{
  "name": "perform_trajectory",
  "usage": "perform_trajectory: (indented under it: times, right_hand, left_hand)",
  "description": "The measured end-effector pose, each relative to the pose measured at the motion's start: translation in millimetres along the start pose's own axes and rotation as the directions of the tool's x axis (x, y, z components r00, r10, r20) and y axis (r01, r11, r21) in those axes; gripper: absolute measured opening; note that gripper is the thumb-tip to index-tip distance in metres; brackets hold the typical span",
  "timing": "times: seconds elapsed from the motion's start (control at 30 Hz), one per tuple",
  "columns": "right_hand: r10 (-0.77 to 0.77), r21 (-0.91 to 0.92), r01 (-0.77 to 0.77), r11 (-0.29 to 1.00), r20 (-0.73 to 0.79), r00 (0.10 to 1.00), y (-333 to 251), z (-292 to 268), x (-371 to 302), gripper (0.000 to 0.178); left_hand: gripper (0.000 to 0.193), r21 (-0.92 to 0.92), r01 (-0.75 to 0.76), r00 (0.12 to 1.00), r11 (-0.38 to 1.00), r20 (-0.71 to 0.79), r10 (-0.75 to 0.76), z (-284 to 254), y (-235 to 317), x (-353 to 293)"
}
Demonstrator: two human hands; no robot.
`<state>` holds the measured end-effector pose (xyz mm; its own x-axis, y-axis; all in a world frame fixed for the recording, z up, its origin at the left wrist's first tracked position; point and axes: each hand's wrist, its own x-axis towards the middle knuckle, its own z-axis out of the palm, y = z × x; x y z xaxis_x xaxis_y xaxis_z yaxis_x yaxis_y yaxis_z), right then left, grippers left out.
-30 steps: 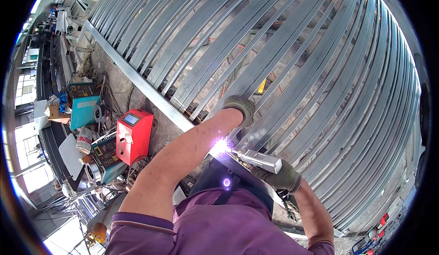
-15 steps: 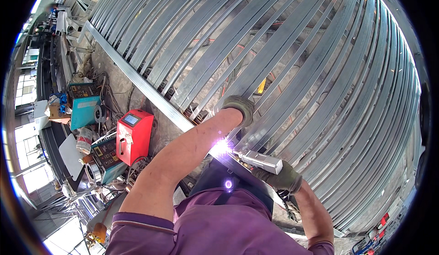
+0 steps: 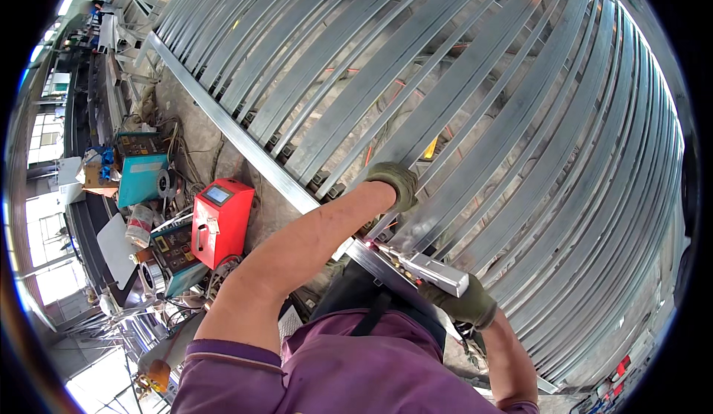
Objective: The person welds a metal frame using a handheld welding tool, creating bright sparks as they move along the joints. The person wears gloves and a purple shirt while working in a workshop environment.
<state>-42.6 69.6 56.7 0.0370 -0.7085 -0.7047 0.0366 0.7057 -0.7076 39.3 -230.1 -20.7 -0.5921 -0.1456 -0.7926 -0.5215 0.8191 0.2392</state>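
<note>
My right hand [image 3: 468, 302], in a dark green work glove, is closed round a silver, box-bodied welding torch [image 3: 438, 273]. Its thin nozzle points left at the long edge rail [image 3: 386, 265], where a small pinkish glow shows at the tip. Wispy smoke hangs just beyond it. Further up and left, my gloved left hand [image 3: 399, 185] is curled over the near end of a flat grey metal bar [image 3: 431, 135]; its fingertips are mostly hidden. The bar belongs to a wide frame of parallel metal bars that meet the edge rail.
A red machine with a small screen [image 3: 225, 217] stands left of the frame, near teal power units [image 3: 141, 169] and tangled cables. A yellow piece [image 3: 431, 148] and orange cables lie under the bars. My body is close against the edge rail.
The bright white-violet arc at the torch tip has gone out, leaving a faint glow and smoke. My right hand and torch have shifted slightly right and nearer; my left hand stays at its bar.
</note>
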Motion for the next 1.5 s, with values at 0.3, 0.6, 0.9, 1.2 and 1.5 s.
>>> perform_trajectory:
  times: [0.3, 0.6, 0.9, 1.2, 1.5]
  right_hand:
    - [-0.222, -0.175, 0.201, 0.964, -0.110, 0.969, -20, -11, -10, 0.029]
    - [-0.106, 0.050, 0.107, 0.993, -0.022, 0.994, -7, -6, 8, 0.039]
    - [-0.263, -0.174, 0.244, 0.954, -0.091, 0.961, -12, 4, 18, 0.037]
    - [-0.371, -0.222, 0.361, 0.906, -0.003, 0.929, -57, 12, 59, 0.042]
    - [-0.116, -0.041, 0.123, 0.992, 0.136, 0.984, -112, 41, 138, 0.045]
  left_hand:
    - [0.055, -0.068, 0.210, 0.955, 0.975, -0.199, -0.219, -39, -69, -34]
    - [0.060, -0.098, 0.215, 0.969, 0.972, -0.105, -0.225, -35, -85, -37]
    - [0.051, 0.054, 0.154, 0.986, 0.987, -0.069, -0.150, -26, -122, -42]
    - [0.043, -0.033, 0.147, 0.984, 0.989, -0.096, -0.150, -29, -133, -23]
    - [0.052, -0.058, 0.095, 0.985, 0.994, -0.142, -0.102, -20, -148, -20]
